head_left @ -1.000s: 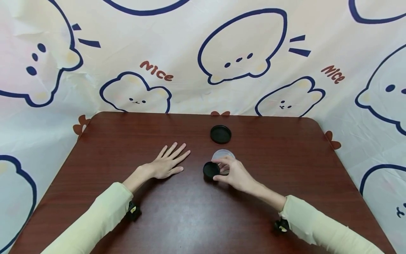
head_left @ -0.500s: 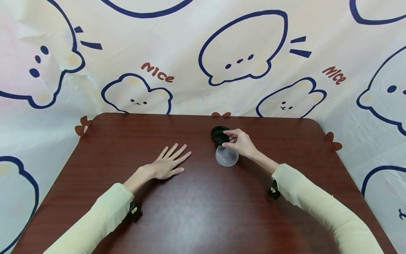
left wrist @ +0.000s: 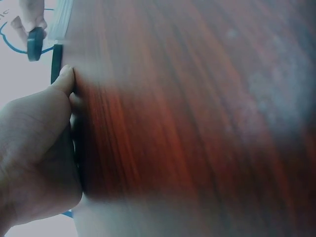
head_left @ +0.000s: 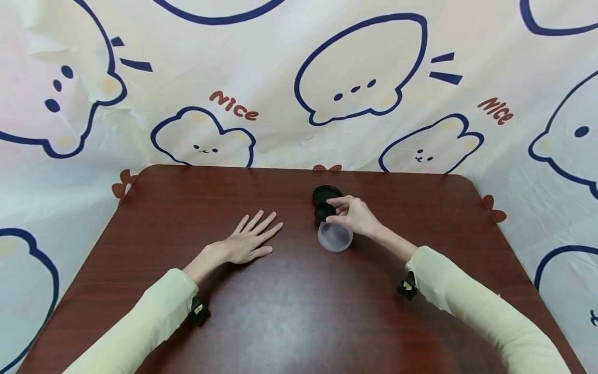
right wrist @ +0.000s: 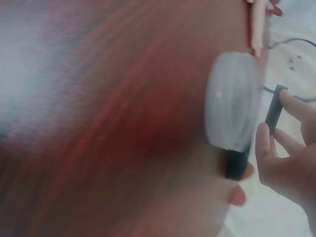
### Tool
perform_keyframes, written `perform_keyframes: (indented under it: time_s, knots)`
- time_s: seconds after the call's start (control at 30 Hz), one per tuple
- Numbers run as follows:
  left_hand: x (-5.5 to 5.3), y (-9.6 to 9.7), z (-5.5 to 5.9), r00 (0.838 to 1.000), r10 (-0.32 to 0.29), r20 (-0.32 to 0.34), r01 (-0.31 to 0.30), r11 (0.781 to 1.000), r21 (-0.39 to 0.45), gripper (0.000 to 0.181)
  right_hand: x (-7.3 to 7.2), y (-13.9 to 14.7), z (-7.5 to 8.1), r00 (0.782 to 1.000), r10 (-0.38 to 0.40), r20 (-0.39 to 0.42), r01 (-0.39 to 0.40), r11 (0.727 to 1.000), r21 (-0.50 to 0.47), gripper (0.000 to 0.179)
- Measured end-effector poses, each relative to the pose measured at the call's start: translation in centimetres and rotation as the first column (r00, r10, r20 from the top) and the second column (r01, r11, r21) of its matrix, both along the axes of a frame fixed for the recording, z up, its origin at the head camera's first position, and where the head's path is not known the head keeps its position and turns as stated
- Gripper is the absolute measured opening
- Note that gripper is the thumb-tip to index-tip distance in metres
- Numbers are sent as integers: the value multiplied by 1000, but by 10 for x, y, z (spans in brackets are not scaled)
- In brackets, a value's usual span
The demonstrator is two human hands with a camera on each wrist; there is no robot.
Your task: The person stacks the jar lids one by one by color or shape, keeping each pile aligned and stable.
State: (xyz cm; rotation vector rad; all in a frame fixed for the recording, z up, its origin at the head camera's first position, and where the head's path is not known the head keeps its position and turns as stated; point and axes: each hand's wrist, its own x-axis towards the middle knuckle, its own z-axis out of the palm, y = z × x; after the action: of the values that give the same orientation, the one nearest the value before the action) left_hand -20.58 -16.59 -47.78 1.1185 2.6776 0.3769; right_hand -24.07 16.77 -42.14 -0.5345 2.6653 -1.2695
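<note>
My right hand [head_left: 357, 215] pinches a small round black lid [head_left: 324, 212] between thumb and fingers. In the right wrist view this lid [right wrist: 275, 111] is held edge-on, raised off the table. Just below it in the head view stands a clear round plastic container [head_left: 335, 238], partly covered by the hand and lid. A larger black round lid [head_left: 326, 194] with a raised rim lies behind, partly hidden by the held one. My left hand [head_left: 245, 244] rests on the table with its fingers spread, holding nothing.
The dark red-brown wooden table [head_left: 261, 322] has rounded far corners. A cream cloth [head_left: 275, 140] with blue cartoon outlines hangs behind and along both sides of it.
My right hand has carried the small black lid away from me toward the larger lid, then slightly back. The clear container sits a little nearer me than half a second ago. My left hand stays put.
</note>
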Motion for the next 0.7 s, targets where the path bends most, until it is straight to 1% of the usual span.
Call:
perform_keyframes:
  time_s: [0.1,0.17,0.23,0.33,0.43,0.5,0.57,0.63,0.7]
  knots:
    - [1,0,2,1000,-3,6,3,1000,10,62,-5,3,4,999,-47,-15,47,999,-11,47]
    - [2,0,5,1000,-2,15,2,1000,11,62,-8,5,2,999,-49,-18,48,999,-9,47]
    - [3,1,7,1000,-2,17,1,1000,7,62,-7,6,-3,1000,-16,-1,16,1000,9,47]
    - [3,2,9,1000,1,21,-1,1000,3,62,-1,6,-9,999,40,25,-40,999,18,49]
    - [1,2,7,1000,5,11,-5,1000,-5,62,7,3,-11,998,54,24,-54,999,2,49]
    - [1,2,8,1000,8,4,-8,1000,-13,61,7,2,-11,999,52,7,-52,999,1,49]
    - [3,2,12,1000,5,0,-5,1000,-9,61,3,3,-9,999,43,-11,-43,999,10,49]
    - [6,2,14,1000,0,5,0,1000,7,60,-6,7,-9,999,25,-32,-24,999,26,49]
    - [7,2,13,1000,-11,1,11,999,34,60,-18,12,-10,999,8,-52,-6,999,46,49]
